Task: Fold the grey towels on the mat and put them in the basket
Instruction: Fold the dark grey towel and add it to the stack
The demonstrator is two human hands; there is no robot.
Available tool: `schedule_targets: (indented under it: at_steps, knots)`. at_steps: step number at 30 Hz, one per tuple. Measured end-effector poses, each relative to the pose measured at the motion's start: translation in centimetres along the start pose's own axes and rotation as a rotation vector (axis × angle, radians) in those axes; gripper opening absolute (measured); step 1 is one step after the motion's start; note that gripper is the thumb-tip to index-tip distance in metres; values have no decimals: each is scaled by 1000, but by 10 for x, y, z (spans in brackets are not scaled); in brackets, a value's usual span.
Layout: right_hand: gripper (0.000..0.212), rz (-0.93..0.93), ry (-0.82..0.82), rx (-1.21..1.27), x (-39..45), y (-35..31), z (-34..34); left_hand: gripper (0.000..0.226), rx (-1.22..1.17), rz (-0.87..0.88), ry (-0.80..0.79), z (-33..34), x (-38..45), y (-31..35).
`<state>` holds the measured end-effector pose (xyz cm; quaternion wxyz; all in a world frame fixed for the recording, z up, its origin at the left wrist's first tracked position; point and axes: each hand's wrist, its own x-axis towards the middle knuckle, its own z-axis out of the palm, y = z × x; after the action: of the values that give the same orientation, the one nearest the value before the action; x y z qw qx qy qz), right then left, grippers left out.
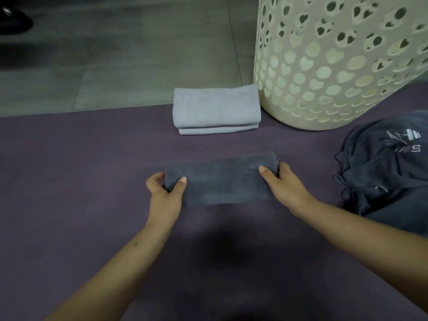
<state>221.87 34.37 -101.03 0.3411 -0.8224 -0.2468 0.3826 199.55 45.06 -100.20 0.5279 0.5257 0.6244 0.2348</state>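
A dark grey towel [221, 179], folded into a narrow band, lies across the middle of the purple mat [81, 170]. My left hand [165, 193] grips its left end, thumb on top and fingers curled round the edge. My right hand [282, 184] grips its right end the same way. Behind it a light grey towel [216, 110] lies folded in a neat stack at the mat's far edge. The cream basket [335, 66], pierced with heart-shaped and round holes, stands at the back right, touching the light towel's right side.
A dark navy garment [384, 167] with white lettering lies crumpled on the mat's right side. Grey floor tiles [127, 54] stretch beyond the mat. A dark object [14, 19] sits at the top left corner.
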Motion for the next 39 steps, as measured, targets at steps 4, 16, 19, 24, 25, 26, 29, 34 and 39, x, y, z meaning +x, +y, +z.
schedule_targets:
  at_steps: [4, 16, 19, 24, 25, 26, 29, 34, 39]
  knots:
    - [45, -187, 106, 15, 39, -58, -14, 54, -24, 188, -16, 2, 46, 56]
    - [47, -493, 218, -162, 144, -119, -24, 29, 250, 562, -24, 33, 173, 124]
    - [65, -361, 101, -282, 148, -107, -17, 32, 350, 493, -84, 43, 186, 111]
    - [72, -264, 41, -362, 149, -102, -6, 37, 464, 371, -110, 49, 187, 103]
    - [71, -238, 38, -380, 149, -104, -5, 39, 542, 338, -85, 51, 182, 105]
    - [71, -219, 35, -401, 149, -105, -4, 42, 675, 342, -26, 53, 176, 107]
    - [70, -197, 36, -455, 149, -105, -6, 56, 1093, 724, 124, 64, 156, 108]
    - [72, -216, 64, -528, 148, -100, -6, 68, 1287, 896, -161, 96, 136, 90]
    - [70, -314, 132, -656, 128, -95, -6, 68, 1308, 873, -85, 100, 131, 87]
